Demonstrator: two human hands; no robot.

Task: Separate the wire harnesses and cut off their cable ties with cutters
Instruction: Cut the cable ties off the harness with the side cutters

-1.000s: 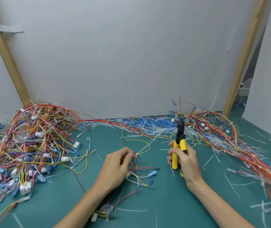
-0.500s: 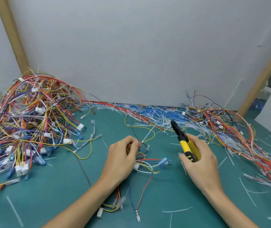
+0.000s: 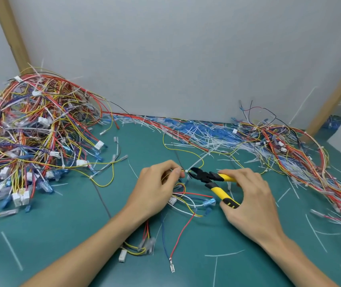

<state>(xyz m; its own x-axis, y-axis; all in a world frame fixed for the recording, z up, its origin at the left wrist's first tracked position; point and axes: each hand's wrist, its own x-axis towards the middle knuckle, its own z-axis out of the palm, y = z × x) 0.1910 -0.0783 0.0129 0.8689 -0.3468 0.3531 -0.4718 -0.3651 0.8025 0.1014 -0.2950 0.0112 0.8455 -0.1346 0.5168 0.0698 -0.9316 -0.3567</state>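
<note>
Centre frame, on the green mat point(image 3: 61, 235), the left hand point(image 3: 155, 189) pinches a small wire harness point(image 3: 186, 200) between thumb and forefinger, just at the point where a white cable tie point(image 3: 197, 162) sticks out and slants toward the upper right. The right hand point(image 3: 250, 201) has its fingers curled round the yellow handles of the cutters point(image 3: 209, 178). The handles are spread apart. The tool's long axis runs from the lower right up to the left, its black nose pointing left at the left fingertips, with the jaws parted slightly at the tie's base; whether they touch it cannot be told. The harness's red, white, yellow and blue wires fan out beneath both hands and trail to the lower centre, ending in connectors. A tall tangled heap of harnesses point(image 3: 32, 137) fills the left of the frame, and another heap point(image 3: 289, 146) sweeps down the right edge. Cut tie offcuts point(image 3: 202, 133) litter the mat along the white back wall point(image 3: 186, 59), behind the hands.
</note>
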